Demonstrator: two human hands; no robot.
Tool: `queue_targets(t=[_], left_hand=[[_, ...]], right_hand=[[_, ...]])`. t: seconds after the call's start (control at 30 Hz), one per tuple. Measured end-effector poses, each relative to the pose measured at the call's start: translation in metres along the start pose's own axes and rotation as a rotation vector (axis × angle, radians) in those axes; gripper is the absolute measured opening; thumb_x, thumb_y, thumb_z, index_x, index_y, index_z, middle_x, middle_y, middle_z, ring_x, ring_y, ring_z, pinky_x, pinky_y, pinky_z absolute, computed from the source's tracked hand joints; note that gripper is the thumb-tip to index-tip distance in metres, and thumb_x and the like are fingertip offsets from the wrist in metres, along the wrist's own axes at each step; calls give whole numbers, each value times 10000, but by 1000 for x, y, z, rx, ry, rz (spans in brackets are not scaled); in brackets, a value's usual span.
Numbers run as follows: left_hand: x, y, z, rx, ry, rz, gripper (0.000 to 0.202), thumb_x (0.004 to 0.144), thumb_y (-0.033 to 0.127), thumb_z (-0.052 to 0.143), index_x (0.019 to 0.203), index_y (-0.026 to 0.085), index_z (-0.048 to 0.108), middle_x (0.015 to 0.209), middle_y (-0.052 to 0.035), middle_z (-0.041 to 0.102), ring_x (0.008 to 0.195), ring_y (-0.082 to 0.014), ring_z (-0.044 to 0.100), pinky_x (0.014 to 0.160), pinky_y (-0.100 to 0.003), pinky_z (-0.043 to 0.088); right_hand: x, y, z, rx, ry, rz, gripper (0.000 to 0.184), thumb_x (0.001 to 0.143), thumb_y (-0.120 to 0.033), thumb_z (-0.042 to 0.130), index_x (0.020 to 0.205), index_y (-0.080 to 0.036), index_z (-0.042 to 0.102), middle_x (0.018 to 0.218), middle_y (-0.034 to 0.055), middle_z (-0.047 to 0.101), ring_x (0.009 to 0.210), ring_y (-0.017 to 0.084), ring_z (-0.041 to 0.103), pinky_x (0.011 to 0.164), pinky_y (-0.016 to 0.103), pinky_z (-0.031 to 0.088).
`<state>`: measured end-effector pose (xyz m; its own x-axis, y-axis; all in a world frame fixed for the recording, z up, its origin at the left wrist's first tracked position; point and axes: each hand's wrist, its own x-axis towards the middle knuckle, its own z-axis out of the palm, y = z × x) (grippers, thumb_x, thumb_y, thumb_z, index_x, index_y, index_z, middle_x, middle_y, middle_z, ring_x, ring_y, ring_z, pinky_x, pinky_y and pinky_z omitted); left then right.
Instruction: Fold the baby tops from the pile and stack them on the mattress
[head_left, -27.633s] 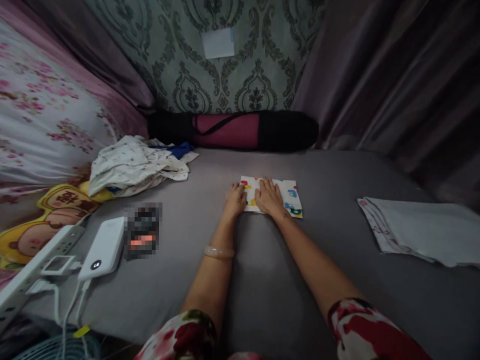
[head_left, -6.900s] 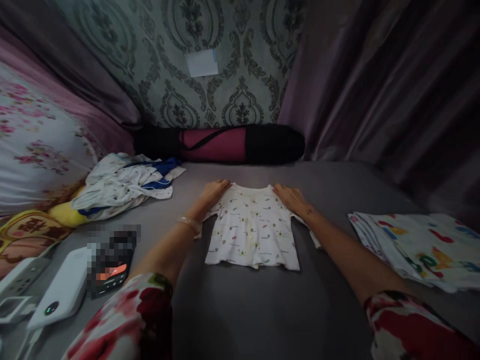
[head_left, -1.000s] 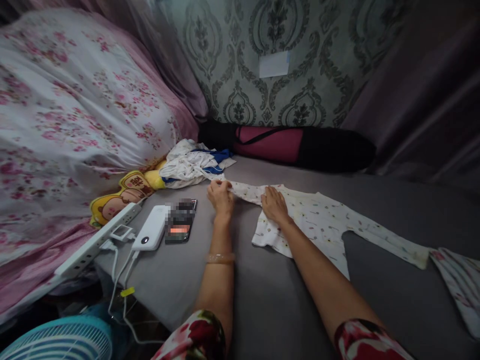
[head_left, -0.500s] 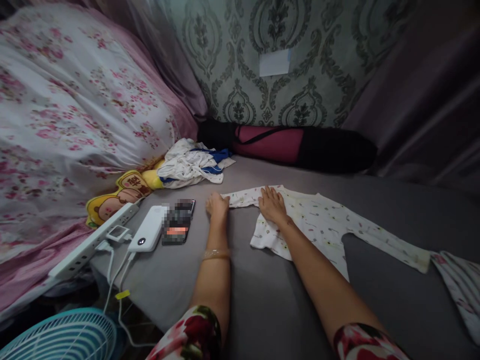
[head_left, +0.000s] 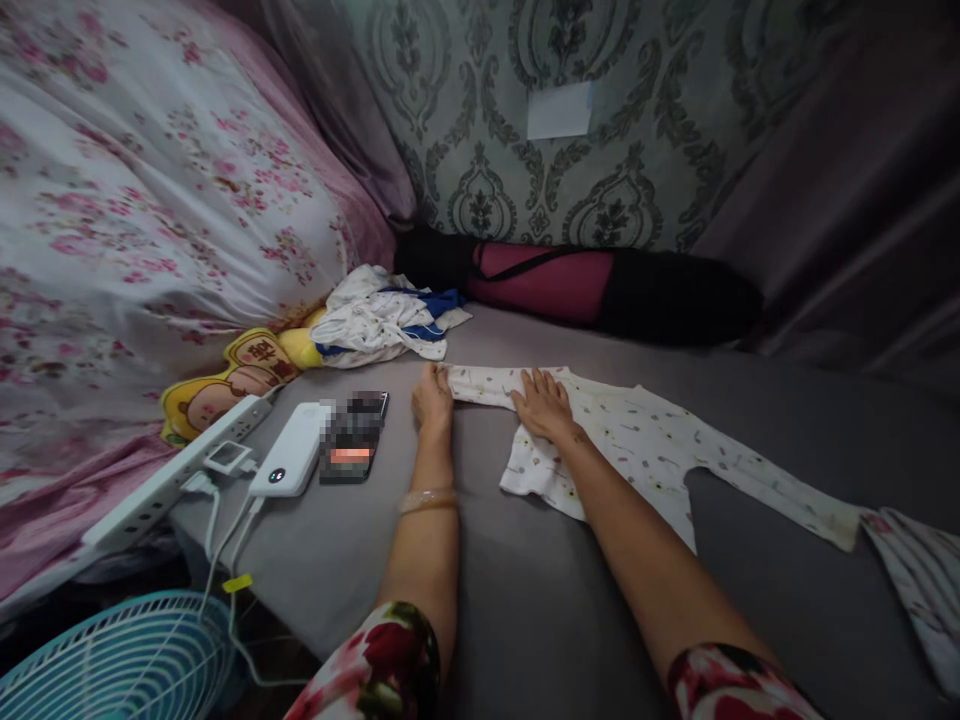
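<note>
A small white long-sleeved shirt (head_left: 637,430) with a scattered print lies spread on the grey sheet. My left hand (head_left: 433,397) is closed around the cuff of its left-side sleeve. That sleeve runs straight out between my hands. Flat on the shirt near that shoulder rests my right hand (head_left: 545,405), fingers stretched out and palm down. The other sleeve reaches to the right, and its cuff meets a folded striped cloth (head_left: 919,575). My right forearm hides part of the shirt's lower body.
Left of my hands lie a phone (head_left: 356,435) and a white power bank (head_left: 292,450) with cables, beside a power strip (head_left: 172,475). Crumpled clothes (head_left: 375,320) and a yellow plush (head_left: 217,395) sit behind. A long black-and-maroon bag (head_left: 547,285) lies along the wall. A blue fan (head_left: 127,660) stands lower left.
My left hand has shifted slightly upward with the cuff, and the sleeve lies a little straighter. My right hand stays pressed on the shirt. The camera view has tilted slightly.
</note>
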<state>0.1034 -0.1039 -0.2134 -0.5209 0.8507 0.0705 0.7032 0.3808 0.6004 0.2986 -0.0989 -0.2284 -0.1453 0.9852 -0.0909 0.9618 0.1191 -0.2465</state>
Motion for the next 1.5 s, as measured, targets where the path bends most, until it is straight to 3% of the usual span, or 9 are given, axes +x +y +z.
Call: queue_targets(t=[0.23, 0.37, 0.47, 0.63, 0.77, 0.93, 1.1, 1.37, 1.5], left_hand=[[-3, -1, -1, 70, -24, -8, 336, 963, 396, 381, 1116, 247, 641, 1056, -118, 701, 985, -262, 642, 740, -312, 428], [-1, -1, -2, 114, -16, -1, 366, 970, 397, 358, 1076, 229, 665, 1049, -132, 696, 980, -263, 630, 751, -322, 434], [0, -2, -1, 159, 22, 26, 373, 966, 398, 370, 1056, 214, 681, 1070, -139, 688, 1031, -272, 601, 794, -337, 429], [2, -5, 1, 173, 12, 9, 396, 965, 408, 365, 1052, 200, 690, 1072, -142, 689, 1029, -282, 594, 804, -351, 418], [2, -5, 0, 148, 3, -2, 407, 968, 410, 361, 1056, 194, 694, 1074, -139, 692, 1030, -279, 594, 818, -350, 409], [1, -4, -4, 95, 3, -13, 404, 964, 409, 371, 1071, 195, 697, 1086, -137, 697, 1039, -279, 597, 832, -353, 410], [4, -6, -5, 18, -13, -24, 397, 954, 424, 389, 1091, 213, 696, 1089, -109, 707, 1038, -259, 608, 841, -331, 418], [12, -11, 2, -11, 20, -11, 344, 929, 354, 433, 1105, 182, 672, 1090, -124, 691, 1059, -250, 597, 923, -350, 403], [13, -3, -1, 5, 98, 48, 316, 921, 309, 434, 1081, 177, 672, 1090, -131, 672, 1096, -261, 565, 980, -382, 376]], right_hand=[[4, -9, -6, -56, -71, 44, 636, 963, -461, 251, 1525, -162, 236, 1602, 96, 142, 1458, 301, 101, 1155, 508, 89], [4, -18, 0, -169, 84, -19, 614, 939, -330, 294, 1467, -20, 329, 1565, 165, 236, 1454, 299, 118, 1157, 522, 12], [5, -26, 6, -200, 157, -45, 603, 906, -268, 344, 1410, 61, 388, 1505, 240, 331, 1421, 314, 229, 1161, 464, 48], [6, -46, 12, -143, 225, 52, 601, 934, -315, 309, 1399, 53, 409, 1468, 258, 382, 1404, 339, 258, 1148, 492, 46], [6, -66, 15, -76, 166, 101, 671, 961, -394, 264, 1427, 82, 340, 1504, 255, 320, 1422, 336, 211, 1152, 481, 54], [6, -96, 22, -17, 78, 7, 674, 967, -413, 271, 1464, 41, 293, 1541, 246, 245, 1433, 345, 173, 1145, 472, 115], [7, -118, 26, -17, 17, -120, 591, 980, -387, 222, 1509, -130, 269, 1572, 191, 198, 1440, 362, 136, 1109, 606, 96], [6, -127, 26, -35, -28, -155, 586, 966, -380, 288, 1535, -305, 168, 1600, 130, 123, 1433, 437, 47, 1048, 712, 27], [14, -121, 16, 59, -152, -163, 587, 961, -388, 316, 1528, -331, 175, 1606, 102, 120, 1451, 383, 57, 1075, 685, 69]])
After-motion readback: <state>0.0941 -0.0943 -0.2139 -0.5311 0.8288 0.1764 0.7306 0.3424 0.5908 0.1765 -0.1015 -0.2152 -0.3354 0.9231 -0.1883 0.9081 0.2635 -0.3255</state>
